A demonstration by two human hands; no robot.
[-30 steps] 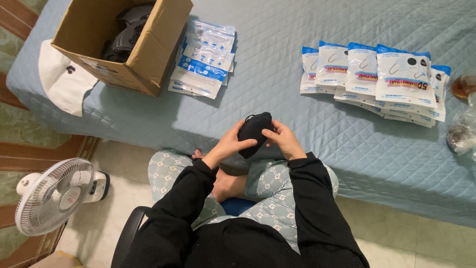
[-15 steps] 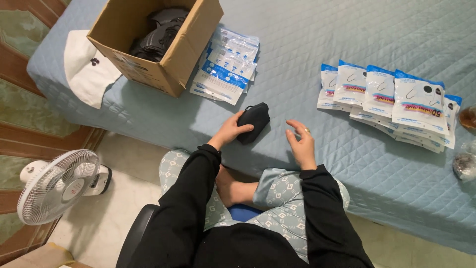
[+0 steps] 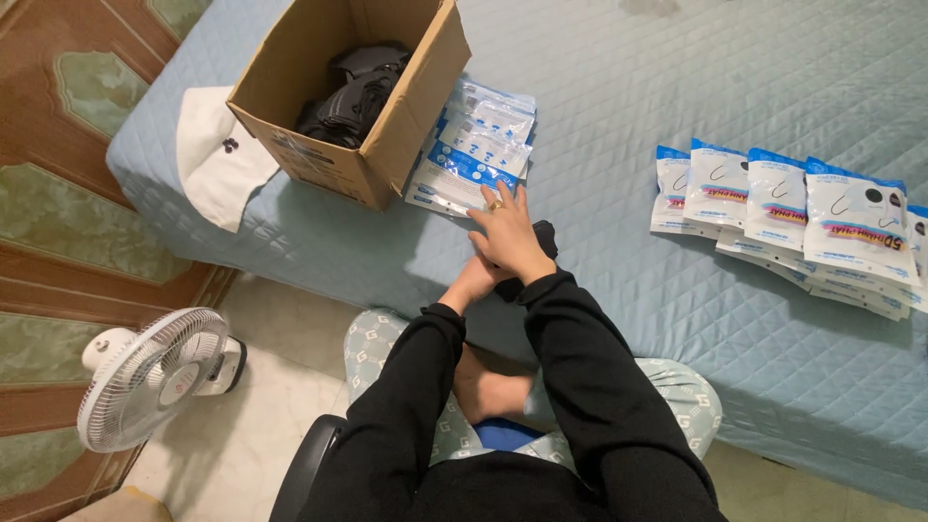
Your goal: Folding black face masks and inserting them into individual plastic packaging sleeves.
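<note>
Head view: the person's right hand (image 3: 507, 235), a ring on one finger, lies low over the light blue quilted bedcover (image 3: 619, 87) in the middle of the frame. Its fingers are spread and flat, and the fingertips touch the lower edge of a stack of flat blue-and-white plastic packets (image 3: 476, 147). The left hand (image 3: 471, 280) sits just beneath it, mostly covered by the right wrist. It rests against a small black fabric piece (image 3: 547, 236), but I cannot tell whether it is gripping it.

As I judge it, the step in hand is drawing one packet off the stack while the black piece waits at the bed's near edge. Lifting only the top packet would call for a pinch at its corner, since the packets overlap and look slippery.

The black piece is dark, soft-looking and rounded. Only its right rim shows past the right hand.

The stack leans against an open brown cardboard box (image 3: 391, 145) at upper left, which holds more black pieces (image 3: 353, 92). A row of filled blue-and-white packets (image 3: 773, 198) lies well apart at right.
</note>
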